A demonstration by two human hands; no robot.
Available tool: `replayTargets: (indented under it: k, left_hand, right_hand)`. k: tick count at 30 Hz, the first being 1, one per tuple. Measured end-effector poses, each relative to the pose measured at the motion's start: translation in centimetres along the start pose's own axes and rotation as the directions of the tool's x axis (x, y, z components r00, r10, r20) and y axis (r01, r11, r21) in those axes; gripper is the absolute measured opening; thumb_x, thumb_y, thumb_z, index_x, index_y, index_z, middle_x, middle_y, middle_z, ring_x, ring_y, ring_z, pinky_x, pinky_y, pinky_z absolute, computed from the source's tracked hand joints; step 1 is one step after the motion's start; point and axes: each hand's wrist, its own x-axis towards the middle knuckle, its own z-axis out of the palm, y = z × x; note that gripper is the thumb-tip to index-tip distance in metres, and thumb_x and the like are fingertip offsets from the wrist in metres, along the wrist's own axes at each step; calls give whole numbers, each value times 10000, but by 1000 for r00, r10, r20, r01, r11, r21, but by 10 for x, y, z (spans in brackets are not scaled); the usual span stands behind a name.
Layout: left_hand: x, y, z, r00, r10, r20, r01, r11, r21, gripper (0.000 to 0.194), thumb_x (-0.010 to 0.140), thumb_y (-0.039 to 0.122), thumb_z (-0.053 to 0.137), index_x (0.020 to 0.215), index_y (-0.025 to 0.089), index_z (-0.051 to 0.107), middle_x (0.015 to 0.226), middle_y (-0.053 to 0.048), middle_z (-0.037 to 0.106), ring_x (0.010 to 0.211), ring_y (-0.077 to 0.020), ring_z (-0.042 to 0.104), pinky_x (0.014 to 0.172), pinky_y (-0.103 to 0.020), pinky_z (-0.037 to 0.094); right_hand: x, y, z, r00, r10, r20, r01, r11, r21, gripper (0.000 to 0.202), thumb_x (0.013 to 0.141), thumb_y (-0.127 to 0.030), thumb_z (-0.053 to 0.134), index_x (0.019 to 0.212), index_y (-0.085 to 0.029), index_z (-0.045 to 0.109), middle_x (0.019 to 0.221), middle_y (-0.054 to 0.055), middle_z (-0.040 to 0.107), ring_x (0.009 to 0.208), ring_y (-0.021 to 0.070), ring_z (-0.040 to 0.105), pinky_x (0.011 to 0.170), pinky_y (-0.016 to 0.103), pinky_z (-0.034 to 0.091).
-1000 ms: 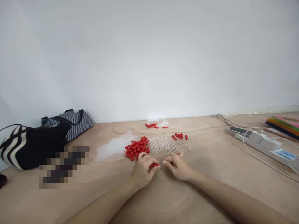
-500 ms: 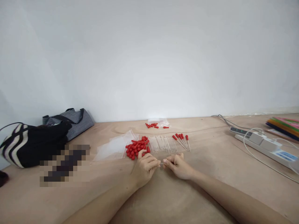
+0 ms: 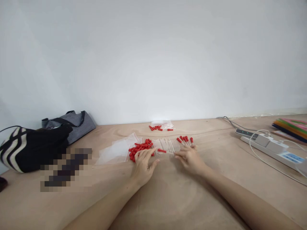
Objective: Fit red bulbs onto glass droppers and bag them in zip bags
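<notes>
My right hand [image 3: 190, 159] pinches the end of a thin dropper [image 3: 162, 150]. It lies level over the tubes, its red bulb pointing left. My left hand [image 3: 144, 164] has its thumb apart from its stretched fingers and holds nothing that I can see. Those fingers are over the front edge of a pile of red rubber bulbs [image 3: 140, 149] and hide part of it. Between my hands and beyond them lies a row of thin clear tubes [image 3: 168, 144]. Several droppers with red bulbs [image 3: 184, 138] lie just past my right hand, which covers their lower ends.
Clear zip bags [image 3: 112, 151] lie left of the bulbs. Farther back are more red bulbs [image 3: 155, 127] beside a small clear bag [image 3: 161, 122]. A power strip [image 3: 268, 147] with cables is on the right, coloured folders [image 3: 291, 127] behind it. Bags [image 3: 79, 126] stand at the left.
My hands have moved apart and farther forward. My left hand has opened. A dropper with a red bulb now shows at my right fingertips, where only a thin stem showed between both hands.
</notes>
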Motion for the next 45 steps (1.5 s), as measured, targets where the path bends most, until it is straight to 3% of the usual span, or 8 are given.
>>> replayTargets:
  k: [3,6,15,23,29,36,39,45]
  left_hand:
    - [0,-2,-1,998,-53,22,52,998,22,365,779,312,511,1135,235,477,1028,-49,590,995,-236,481,896,-411,230]
    - [-2,-2,0,996,-65,66,63,997,37,351,769,286,521,1115,246,479,1002,-34,593,977,-232,486,891,-422,223]
    - [-1,-2,-1,994,-95,56,91,993,73,318,762,254,521,1079,252,485,1030,-28,589,975,-225,486,895,-432,208]
    - [-1,-4,0,992,-113,58,106,988,115,292,758,246,524,1048,267,509,1046,-19,594,991,-227,487,903,-445,201]
    - [3,-4,-2,981,-193,-7,191,966,173,245,739,236,544,984,256,542,1031,-25,594,1004,-233,469,887,-442,209]
    - [8,-16,-1,955,-281,-97,297,912,284,243,699,278,587,937,234,565,1018,-47,572,984,-248,451,850,-418,246]
    - [12,-22,0,945,-301,-127,326,893,309,215,716,298,570,921,236,580,1014,-54,563,989,-250,440,846,-425,241]
    - [20,-36,1,942,-299,-154,334,877,346,132,716,333,571,792,241,629,991,-57,554,988,-254,430,851,-452,221]
  right_hand:
    - [7,25,6,941,301,-157,-305,953,0,246,815,-310,422,802,-250,660,779,32,647,802,195,506,756,382,208]
    - [12,43,9,861,470,-192,-479,878,3,268,802,-337,419,763,-226,660,754,43,654,796,217,523,761,404,213]
    - [16,49,12,764,643,-57,-645,757,-100,341,764,-445,427,656,-192,630,710,66,634,783,242,557,807,429,226]
    - [17,43,8,748,663,34,-656,746,-116,427,773,-501,388,575,-185,597,627,62,617,738,234,570,833,437,229]
    - [15,43,7,774,632,25,-620,767,-166,484,768,-544,365,541,-166,564,596,79,604,679,234,565,816,451,237]
    - [22,31,10,831,554,-51,-555,819,-149,341,754,-463,429,691,-184,616,796,79,628,827,233,546,810,438,243]
    - [33,26,15,807,591,25,-583,802,-133,316,737,-455,447,690,-203,633,789,68,630,854,244,539,820,452,233]
    - [56,24,18,697,690,193,-664,724,-187,279,729,-407,460,715,-193,637,815,73,630,941,263,520,866,454,218]
